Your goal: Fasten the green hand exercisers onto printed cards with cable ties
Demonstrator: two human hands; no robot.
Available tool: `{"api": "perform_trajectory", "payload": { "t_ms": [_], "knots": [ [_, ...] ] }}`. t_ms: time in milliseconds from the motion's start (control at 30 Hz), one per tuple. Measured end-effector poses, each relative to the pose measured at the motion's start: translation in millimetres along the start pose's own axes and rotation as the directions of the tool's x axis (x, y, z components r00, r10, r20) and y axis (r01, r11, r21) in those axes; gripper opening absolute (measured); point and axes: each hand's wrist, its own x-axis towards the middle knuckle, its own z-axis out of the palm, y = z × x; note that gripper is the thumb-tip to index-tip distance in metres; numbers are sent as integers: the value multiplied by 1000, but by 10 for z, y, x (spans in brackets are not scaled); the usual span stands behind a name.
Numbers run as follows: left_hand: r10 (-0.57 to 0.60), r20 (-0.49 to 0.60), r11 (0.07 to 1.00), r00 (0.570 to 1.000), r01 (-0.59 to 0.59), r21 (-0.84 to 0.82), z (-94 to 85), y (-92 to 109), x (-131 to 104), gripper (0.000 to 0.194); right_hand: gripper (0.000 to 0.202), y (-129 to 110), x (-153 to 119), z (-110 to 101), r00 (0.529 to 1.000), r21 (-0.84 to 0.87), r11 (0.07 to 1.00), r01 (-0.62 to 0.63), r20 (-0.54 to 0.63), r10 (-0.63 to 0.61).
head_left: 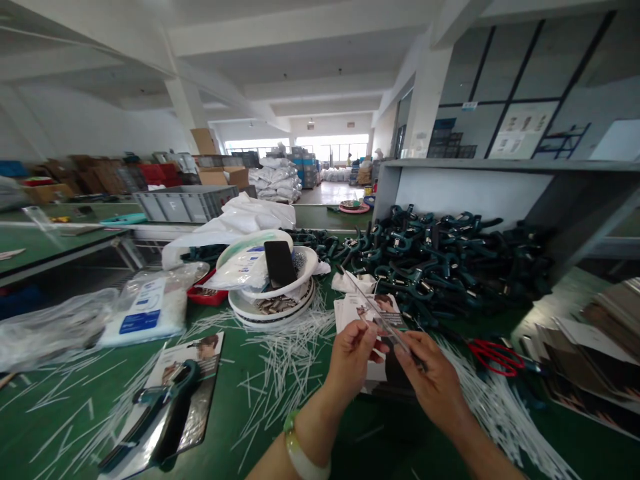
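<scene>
Both hands meet over a stack of printed cards [350,308] at the centre right. My right hand [427,367] is closed round a thin card [373,308], which is seen nearly edge-on and slants up to the left. My left hand [354,350], with a bangle on its wrist, has its fingers pinched together at the near side of that card; what they hold is too small to make out. At the lower left a dark green clamp tool [173,400] lies on a printed card [207,400].
Green clamp tools [440,257] are heaped at the right, by a grey shelf [500,164]. Red-handled scissors [497,357], white strips [285,373] and card stacks [595,360] lie nearby. White bowls [273,320] hold metal parts and a phone [280,264]. Plastic bags [150,307] lie left.
</scene>
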Motion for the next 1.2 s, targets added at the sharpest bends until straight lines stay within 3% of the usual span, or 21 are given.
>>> {"api": "perform_trajectory", "payload": {
  "t_ms": [133,267,700,933,1067,1133,1200],
  "knots": [
    [-34,100,997,994,40,-61,81,-82,94,39,36,50,45,-48,994,134,985,-112,22,110],
    [-119,155,992,981,123,-17,71,-97,104,42,40,70,61,-61,980,211,957,-198,21,198],
    [-196,116,981,974,195,15,14,-4,93,41,33,87,39,-29,990,197,970,-139,2,142],
    [-90,-38,994,995,88,-66,39,1,24,41,26,94,-48,40,998,9,998,66,-16,-66],
    [-60,-127,994,990,48,-96,-10,50,-113,48,31,137,-117,91,960,-159,948,276,9,-279],
    [-31,-111,1000,993,31,1,-94,86,-169,50,34,137,-128,110,935,-234,906,352,54,-350],
    [-9,-52,977,999,19,211,-213,115,-196,40,36,114,-127,137,919,-295,871,394,101,-381]
  ]
}}
